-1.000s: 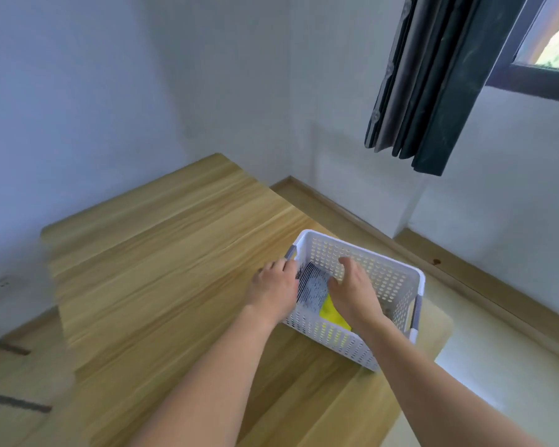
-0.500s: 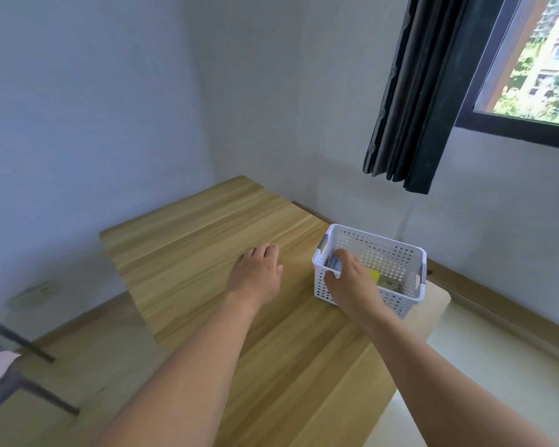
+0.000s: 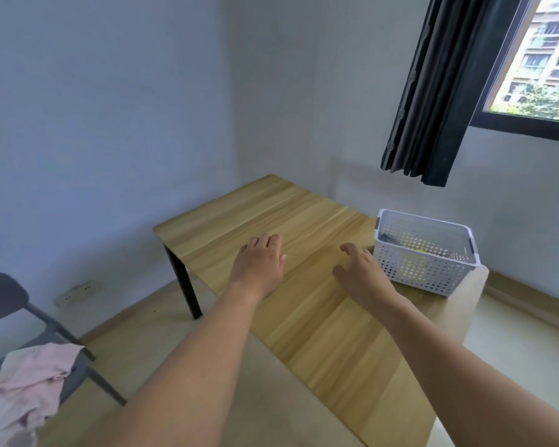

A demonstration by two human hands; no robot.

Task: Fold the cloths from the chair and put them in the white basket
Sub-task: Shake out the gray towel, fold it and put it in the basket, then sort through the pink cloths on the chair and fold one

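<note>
Both my hands are now out of the white basket (image 3: 425,256); left hand (image 3: 259,264) and right hand (image 3: 362,274) hover relaxed, empty, above the table (image 3: 304,317).

A matt wood-grain table (image 3: 291,221) carries a perforated white plastic basket (image 3: 423,262); soft pink cloth (image 3: 23,385) lies crumpled on a smooth dark chair (image 3: 0,298), beneath heavy dark fabric curtains (image 3: 439,91).
</note>
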